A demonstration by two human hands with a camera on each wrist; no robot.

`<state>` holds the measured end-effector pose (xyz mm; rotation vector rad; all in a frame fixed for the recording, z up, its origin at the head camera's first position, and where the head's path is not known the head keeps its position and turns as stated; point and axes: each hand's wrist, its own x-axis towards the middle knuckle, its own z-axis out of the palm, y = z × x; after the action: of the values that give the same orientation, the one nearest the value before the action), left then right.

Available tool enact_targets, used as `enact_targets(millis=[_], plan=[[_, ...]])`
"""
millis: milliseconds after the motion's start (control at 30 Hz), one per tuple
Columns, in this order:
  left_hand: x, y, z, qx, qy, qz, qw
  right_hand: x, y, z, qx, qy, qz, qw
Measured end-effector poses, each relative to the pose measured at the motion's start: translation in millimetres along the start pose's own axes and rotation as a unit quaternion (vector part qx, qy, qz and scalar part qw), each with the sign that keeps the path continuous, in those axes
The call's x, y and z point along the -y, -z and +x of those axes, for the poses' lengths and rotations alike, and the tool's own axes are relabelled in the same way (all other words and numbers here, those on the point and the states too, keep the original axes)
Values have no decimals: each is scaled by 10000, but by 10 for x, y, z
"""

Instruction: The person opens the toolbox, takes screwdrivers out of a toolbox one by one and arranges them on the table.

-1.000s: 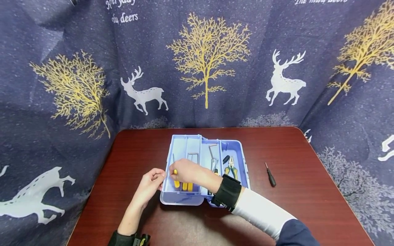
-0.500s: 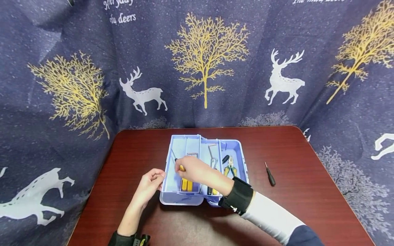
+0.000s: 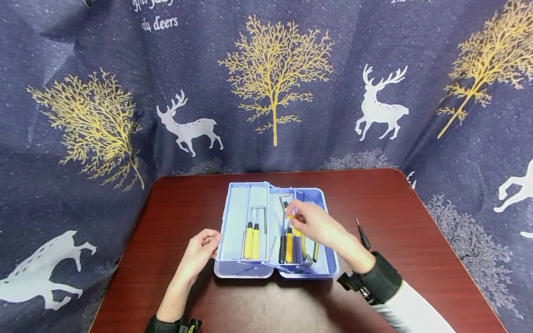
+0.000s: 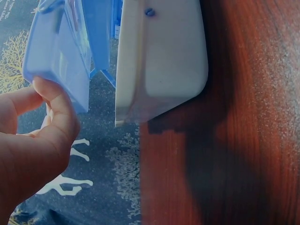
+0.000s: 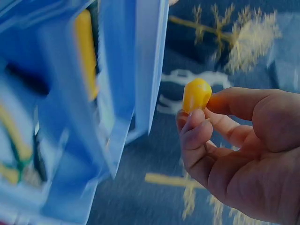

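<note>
A pale blue toolbox [image 3: 329, 261] stands on the table, with its left tray [image 3: 234, 199] swung out. My left hand [image 3: 199, 252] pinches the tray's outer left edge; in the left wrist view, thumb and fingers meet at the tray wall [image 4: 51, 42]. Above the middle and right compartments, my right hand [image 3: 314, 224] holds a screwdriver by its yellow handle [image 5: 197, 95]. Most of its shaft is hidden or blurred. Two yellow-handled screwdrivers [image 3: 251, 243] and a hex key [image 3: 265, 219] lie in the left tray.
The middle tray holds several tools, among them a yellow handle [image 3: 289, 245] and a black handle [image 3: 282, 249]. Pliers [image 3: 315, 252] lie partly hidden in the right compartment. A dark-handled screwdriver [image 3: 364, 238] rests on the table, right of the box.
My right hand has lifted the yellow-handled screwdriver out of the left tray and carried it rightward over the box. My left hand has stayed on the tray edge.
</note>
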<state>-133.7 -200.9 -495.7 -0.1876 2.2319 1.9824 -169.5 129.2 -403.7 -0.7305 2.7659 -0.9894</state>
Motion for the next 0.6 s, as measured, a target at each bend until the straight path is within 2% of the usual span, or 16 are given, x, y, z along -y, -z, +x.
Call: enact_targets(millis=[133, 300, 600], plan=[[-8, 1, -6, -28, 9, -11, 10000, -275, 154, -219, -423, -540, 15, 9976], [-9, 0, -12, -9, 50, -28, 10000, -658, 281, -503, -889, -971, -123, 9912], [11, 5, 3, -18, 84, -19, 10000, -1340, 390, -892, -1072, -1742, -288, 9784]])
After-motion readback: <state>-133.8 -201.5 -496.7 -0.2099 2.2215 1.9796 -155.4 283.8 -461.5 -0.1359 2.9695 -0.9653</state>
